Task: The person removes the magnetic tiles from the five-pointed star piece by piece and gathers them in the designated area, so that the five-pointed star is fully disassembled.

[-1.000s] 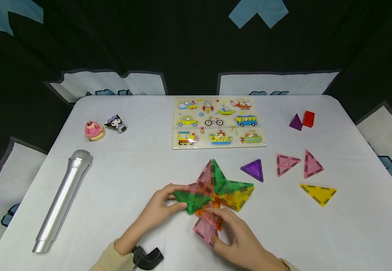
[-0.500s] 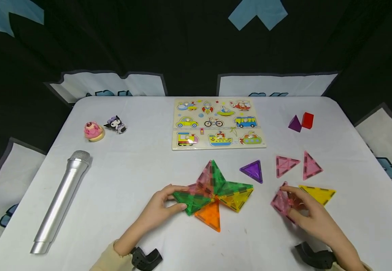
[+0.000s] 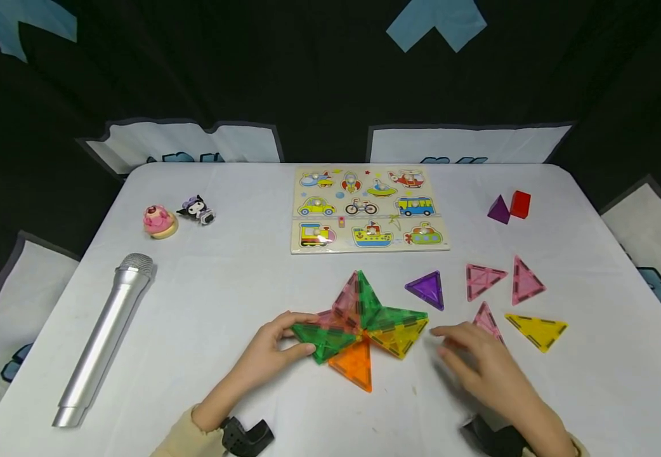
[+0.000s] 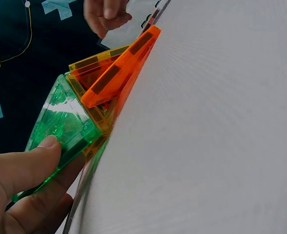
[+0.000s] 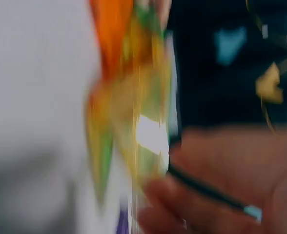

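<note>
A star-shaped build of see-through magnetic tiles [image 3: 373,317] lies mid-table, with green, pink, yellow and orange triangles. My left hand [image 3: 276,349] grips its green left point; in the left wrist view the thumb lies on the green tile [image 4: 65,114] with fingers beneath. At the front, an orange triangle [image 3: 354,364] sticks out. To the right of the star hovers my right hand [image 3: 484,365], holding nothing, its fingers loosely bent near the yellow point. A pink tile [image 3: 487,322] lies partly hidden behind that hand. The right wrist view is blurred.
Loose triangles lie to the right: purple [image 3: 427,289], pink [image 3: 483,279], another pink [image 3: 526,280] and yellow [image 3: 538,330]. Behind the star is a picture puzzle board [image 3: 369,209]. Left stand a silver microphone [image 3: 104,339] and small figures [image 3: 159,221]. Red and purple blocks [image 3: 520,204] sit back right.
My right hand took the pink tile from the star's front to the right and let it go there, then came back toward the star. My left hand kept its grip.
</note>
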Demonstrator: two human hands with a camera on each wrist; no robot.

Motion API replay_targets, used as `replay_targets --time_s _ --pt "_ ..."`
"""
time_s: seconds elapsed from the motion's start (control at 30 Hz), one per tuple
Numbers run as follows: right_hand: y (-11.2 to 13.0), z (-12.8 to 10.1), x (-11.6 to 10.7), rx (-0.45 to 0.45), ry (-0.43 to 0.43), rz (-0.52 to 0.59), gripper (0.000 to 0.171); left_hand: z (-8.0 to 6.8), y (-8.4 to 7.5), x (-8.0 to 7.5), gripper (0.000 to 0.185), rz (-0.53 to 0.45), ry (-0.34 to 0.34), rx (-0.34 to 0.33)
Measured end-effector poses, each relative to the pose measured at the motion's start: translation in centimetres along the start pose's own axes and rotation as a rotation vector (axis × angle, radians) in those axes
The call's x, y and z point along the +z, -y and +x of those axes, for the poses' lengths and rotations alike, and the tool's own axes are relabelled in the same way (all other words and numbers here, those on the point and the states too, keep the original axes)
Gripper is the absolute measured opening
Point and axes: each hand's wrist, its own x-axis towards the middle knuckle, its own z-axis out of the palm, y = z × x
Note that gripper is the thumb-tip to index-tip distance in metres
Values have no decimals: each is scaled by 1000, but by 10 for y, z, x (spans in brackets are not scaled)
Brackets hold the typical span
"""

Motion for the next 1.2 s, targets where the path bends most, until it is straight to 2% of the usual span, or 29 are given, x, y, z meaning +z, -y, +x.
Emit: replay_targets --time_s 0.1,0.17,0.23,0.37,0.47,0.57,0.7,0.83,0.9,0.97,1.03,1.1,1.17,1.2 --pt "25 9 19 -79 248 97 28 -1 0 0 38 1 -1 -2" --pt "38 12 34 -118 320 73 40 -1 0 1 38 1 -2 -3" --pt "48 15 48 -123 327 15 53 -1 -1 1 38 9 1 -1" --pt "58 18 69 -77 301 -72 72 -2 -1 -2 38 21 -1 5" --pt "60 21 77 -50 292 -83 74 -3 -1 -3 39 21 -6 12" --pt "57 23 78 -28 279 -70 67 -2 0 -3 39 10 0 22" --pt "50 22 70 -44 311 16 58 0 1 0 40 1 12 33" --pt "40 23 52 -90 361 263 55 0 2 1 40 13 22 48" --pt "33 24 39 -95 330 383 56 0 3 1 40 24 20 69" --pt "25 25 25 -67 244 446 57 0 3 1 40 24 16 73" --pt "14 25 10 -2 112 441 60 0 3 1 40 20 13 71" --pt "2 25 -2 103 -4 411 63 0 3 1 40 13 15 66" --pt "-8 24 -10 225 -57 356 66 0 3 1 41 2 17 54" --pt "-13 24 -13 282 -48 313 67 0 3 1 40 4 16 56"
